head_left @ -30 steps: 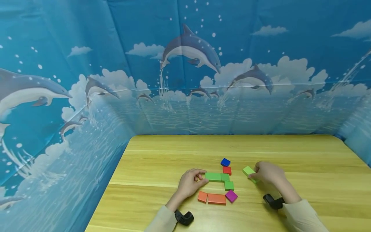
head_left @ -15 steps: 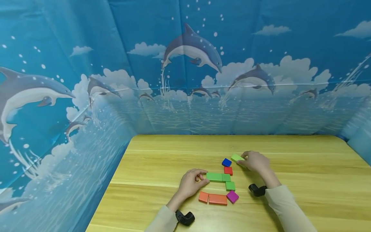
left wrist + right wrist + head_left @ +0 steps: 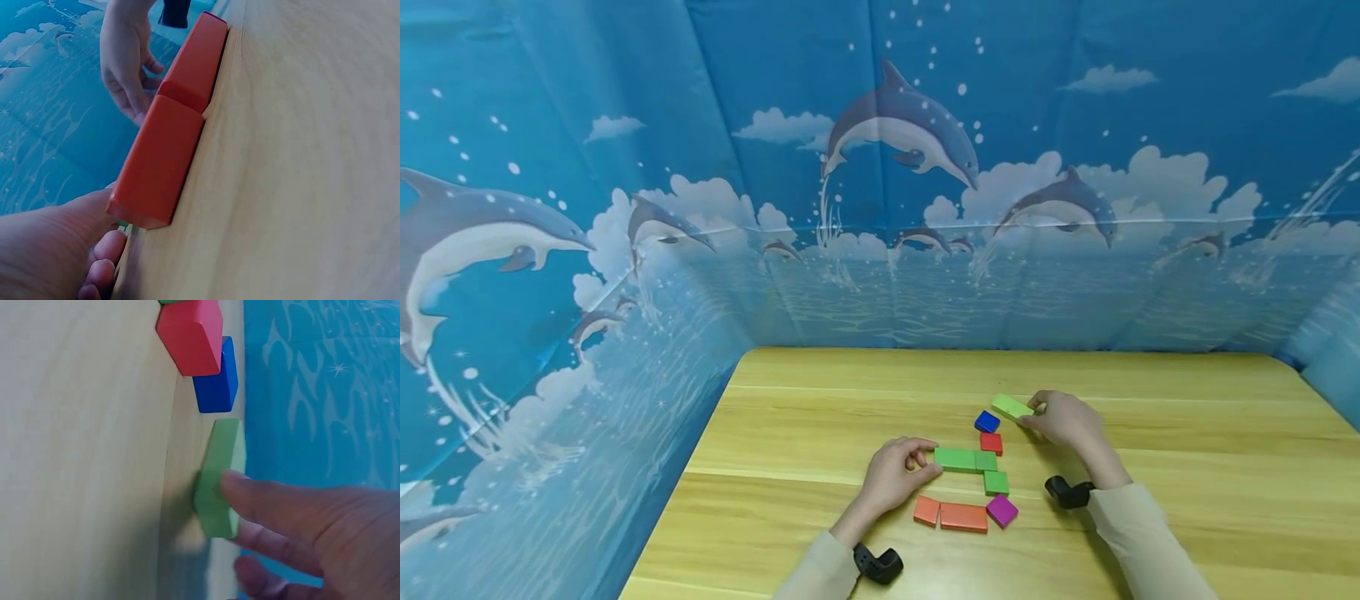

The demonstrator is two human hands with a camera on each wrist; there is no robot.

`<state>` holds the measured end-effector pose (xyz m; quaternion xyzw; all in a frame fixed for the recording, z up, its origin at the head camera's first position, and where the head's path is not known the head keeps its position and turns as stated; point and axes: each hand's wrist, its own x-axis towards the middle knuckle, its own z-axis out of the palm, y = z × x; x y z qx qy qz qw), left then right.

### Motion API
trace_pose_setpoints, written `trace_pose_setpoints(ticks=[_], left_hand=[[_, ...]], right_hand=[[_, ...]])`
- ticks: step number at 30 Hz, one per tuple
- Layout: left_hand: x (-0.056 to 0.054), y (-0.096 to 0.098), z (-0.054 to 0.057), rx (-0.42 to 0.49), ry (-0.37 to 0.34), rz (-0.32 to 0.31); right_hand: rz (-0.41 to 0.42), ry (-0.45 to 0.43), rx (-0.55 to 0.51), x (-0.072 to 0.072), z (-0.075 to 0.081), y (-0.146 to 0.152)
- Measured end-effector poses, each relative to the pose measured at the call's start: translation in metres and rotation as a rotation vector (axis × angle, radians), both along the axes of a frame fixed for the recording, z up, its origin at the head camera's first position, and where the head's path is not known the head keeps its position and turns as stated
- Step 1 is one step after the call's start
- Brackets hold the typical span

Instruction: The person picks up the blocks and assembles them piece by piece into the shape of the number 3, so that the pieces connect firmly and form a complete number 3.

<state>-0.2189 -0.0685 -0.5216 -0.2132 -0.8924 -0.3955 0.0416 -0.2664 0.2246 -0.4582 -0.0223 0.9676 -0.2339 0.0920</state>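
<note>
My right hand (image 3: pixel 1067 417) pinches a light green rectangular block (image 3: pixel 1010 406) near its right end. In the right wrist view the thumb lies on the near face of that block (image 3: pixel 220 481), with other fingers behind it. Just left of and below it sits a blue block (image 3: pixel 987 421), then a red block (image 3: pixel 991 443). My left hand (image 3: pixel 891 477) holds the left end of a long green block (image 3: pixel 955 459) between thumb and index finger. A small green block (image 3: pixel 986 461) touches that block's right end, and another green square block (image 3: pixel 996 482) sits just below.
Nearer me lie a small orange block (image 3: pixel 927 510), a long orange block (image 3: pixel 963 517) and a purple block (image 3: pixel 1002 510) in a row. Everything rests on a wooden table (image 3: pixel 1187 500). A dolphin-printed blue curtain (image 3: pixel 880 292) stands behind the table and along its left side.
My right hand has carried the light green block left and away from me, to near the blue block, and turned it slightly. My left hand has stayed on the long green block.
</note>
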Motion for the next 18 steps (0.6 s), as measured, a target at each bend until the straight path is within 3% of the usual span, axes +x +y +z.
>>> trace_pose_setpoints(ticks=[7,18], left_hand=[[0.0,0.0,-0.002,-0.011,-0.002,0.01],[0.0,0.002,-0.001,-0.005,-0.002,0.013]], right_hand=[[0.019,0.008,-0.14,-0.024,-0.009,-0.01],[0.058,-0.01,-0.287,-0.043,-0.017,-0.036]])
